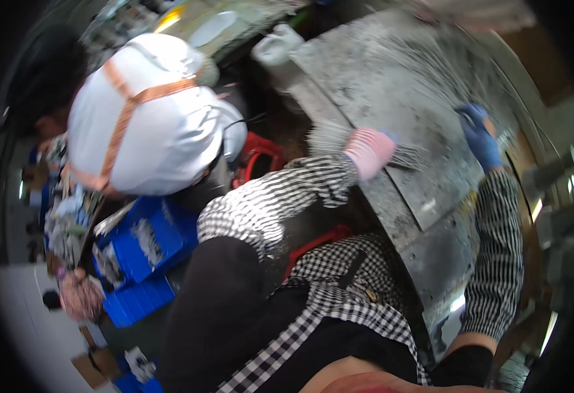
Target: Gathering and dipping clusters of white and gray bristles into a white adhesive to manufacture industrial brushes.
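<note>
My left hand (369,153), in a pink-and-white striped glove, is closed around a bundle of thin grey rods (327,139). The bundle sticks out on both sides of the fist, over the near left part of a grey metal-topped table (405,98). Farther right, my right hand (479,136) wears a blue glove and rests at a loose spread of similar thin rods (424,62). Its fingers look bent toward the rods, but blur hides whether they grip any. Both forearms are in black-and-white striped sleeves.
A person in white with orange-brown straps (149,111) bends close on my left. Blue plastic bins (153,236) with grey pieces stand below. Red stool-like parts (261,156) and a white jug (278,47) flank the table. Dark machine parts (552,173) line the right.
</note>
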`<action>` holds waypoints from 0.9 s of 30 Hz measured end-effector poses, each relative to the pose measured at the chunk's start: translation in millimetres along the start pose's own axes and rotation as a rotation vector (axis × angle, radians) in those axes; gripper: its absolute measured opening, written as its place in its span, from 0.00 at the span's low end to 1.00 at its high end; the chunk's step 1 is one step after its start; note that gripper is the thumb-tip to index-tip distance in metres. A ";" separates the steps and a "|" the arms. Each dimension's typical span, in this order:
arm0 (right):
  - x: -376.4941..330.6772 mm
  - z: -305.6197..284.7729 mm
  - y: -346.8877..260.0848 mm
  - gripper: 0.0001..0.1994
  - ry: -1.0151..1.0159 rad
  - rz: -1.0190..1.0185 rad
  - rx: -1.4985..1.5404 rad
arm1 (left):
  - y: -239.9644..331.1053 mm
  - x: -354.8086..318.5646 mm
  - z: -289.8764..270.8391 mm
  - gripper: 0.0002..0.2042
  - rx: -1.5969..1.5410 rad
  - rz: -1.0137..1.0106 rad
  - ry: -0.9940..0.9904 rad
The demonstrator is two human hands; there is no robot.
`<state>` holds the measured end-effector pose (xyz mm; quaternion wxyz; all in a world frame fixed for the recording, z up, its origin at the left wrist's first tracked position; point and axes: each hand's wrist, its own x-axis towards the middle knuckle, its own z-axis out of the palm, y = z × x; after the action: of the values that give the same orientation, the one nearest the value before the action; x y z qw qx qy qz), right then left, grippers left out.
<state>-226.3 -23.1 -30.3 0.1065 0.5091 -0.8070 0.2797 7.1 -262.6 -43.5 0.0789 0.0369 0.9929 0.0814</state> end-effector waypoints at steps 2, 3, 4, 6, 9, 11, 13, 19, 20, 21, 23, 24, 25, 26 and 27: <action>-7.7 -14.4 -47.3 0.15 -0.056 0.399 0.392 | -3.9 -2.5 -12.8 0.09 -0.067 -0.096 0.025; -11.5 -17.2 -71.2 0.21 -0.007 0.550 0.521 | -11.7 -7.2 -19.7 0.13 -0.118 -0.076 -0.062; -25.8 -26.7 -97.1 0.28 0.074 0.630 0.782 | -8.7 -9.1 -31.1 0.22 -0.215 -0.114 -0.017; -35.4 -32.5 -142.7 0.32 0.189 0.567 1.051 | 7.6 -9.3 -52.8 0.28 -0.401 -0.053 0.072; -32.3 -51.4 -195.2 0.30 0.339 0.227 1.175 | 72.3 -15.4 -68.5 0.31 -0.801 0.138 0.261; -30.5 -73.0 -217.1 0.29 0.471 0.309 0.853 | 115.3 -21.2 -64.2 0.34 -1.014 0.264 0.358; -43.2 -90.9 -230.9 0.28 0.526 0.365 0.606 | 144.2 -23.7 -53.0 0.37 -1.333 0.447 0.450; -117.6 -73.2 -230.4 0.18 0.378 0.055 0.604 | 197.5 -23.3 3.8 0.26 -1.332 0.548 0.362; -124.3 -71.6 -229.3 0.19 0.392 0.114 0.628 | 201.3 -19.3 13.0 0.22 -1.317 0.557 0.528; -128.2 -88.6 -226.7 0.20 0.291 0.190 0.753 | 205.4 -14.0 20.4 0.24 -1.306 0.637 0.501; -122.3 -134.6 -230.4 0.25 0.291 0.187 0.559 | 208.9 -10.0 30.9 0.30 -1.265 0.617 0.446; -115.9 -156.6 -231.4 0.27 0.351 -0.057 0.480 | 209.0 -11.9 36.7 0.32 -1.382 0.548 0.348; -106.1 -181.8 -234.2 0.31 0.489 -0.197 0.481 | 209.8 -12.7 38.7 0.32 -1.324 0.555 0.355; -103.1 -184.7 -237.5 0.31 0.419 -0.209 0.400 | 209.0 -13.5 42.7 0.33 -1.260 0.562 0.376; -98.3 -187.6 -242.8 0.32 0.345 -0.236 0.315 | 209.6 -13.6 45.8 0.34 -1.206 0.561 0.421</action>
<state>11.6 77.9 162.1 0.1938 0.5549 -0.6583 0.4703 40.6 -50.5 -50.9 -0.1327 0.2250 0.7215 0.6413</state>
